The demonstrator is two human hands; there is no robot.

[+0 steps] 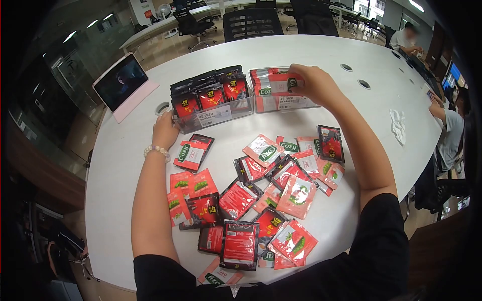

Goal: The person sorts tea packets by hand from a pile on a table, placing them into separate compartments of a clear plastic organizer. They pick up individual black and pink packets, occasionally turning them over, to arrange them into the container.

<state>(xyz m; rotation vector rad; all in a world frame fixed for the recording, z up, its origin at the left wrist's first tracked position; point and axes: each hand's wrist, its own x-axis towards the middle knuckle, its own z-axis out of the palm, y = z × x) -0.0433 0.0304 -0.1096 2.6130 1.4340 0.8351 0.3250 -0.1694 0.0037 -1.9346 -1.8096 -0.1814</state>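
Note:
Two clear plastic bins stand side by side on the white table. The left bin [216, 116] holds upright black and red sachets [211, 95]; my left hand [165, 129] touches its left side, with its fingertips partly hidden. At the right bin [281, 104], which holds pink Cozy sachets [266, 83], my right hand [309, 83] has its fingers closed round a Cozy sachet at the top right. Between my forearms lies a loose, overlapping pile of pink sachets [296, 196] and black and red sachets [240, 246]. One more black and red sachet [331, 144] lies at the pile's upper right.
On the white table [371, 135], a tablet [120, 83] in a pink cover stands at the left. A crumpled white tissue [397, 127] lies at the right, near round table holes [364, 84]. Two people sit along the right side; chairs [252, 24] stand beyond the far edge.

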